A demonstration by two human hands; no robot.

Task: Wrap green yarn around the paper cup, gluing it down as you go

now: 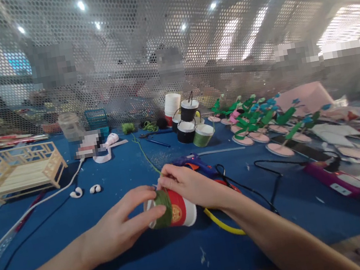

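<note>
My left hand [125,222] grips a red and white paper cup [180,208] lying on its side in the air over the table. Green yarn [163,209] is wound around the part of the cup nearest my left fingers. With thumb and fingers pinched, my right hand [186,182] holds the green yarn strand just above the cup. From there the strand runs back across the table to a small green yarn ball [128,128]. Behind my right hand lies a blue glue gun [194,165], partly hidden by the hand.
Yarn-covered cups with handles [186,131] and a white cup stack [172,105] stand at the back. Green paper plants on pink discs [252,136] fill the right. A purple power strip [339,179], wooden model bed [20,173], earbuds [77,193] and cables lie around.
</note>
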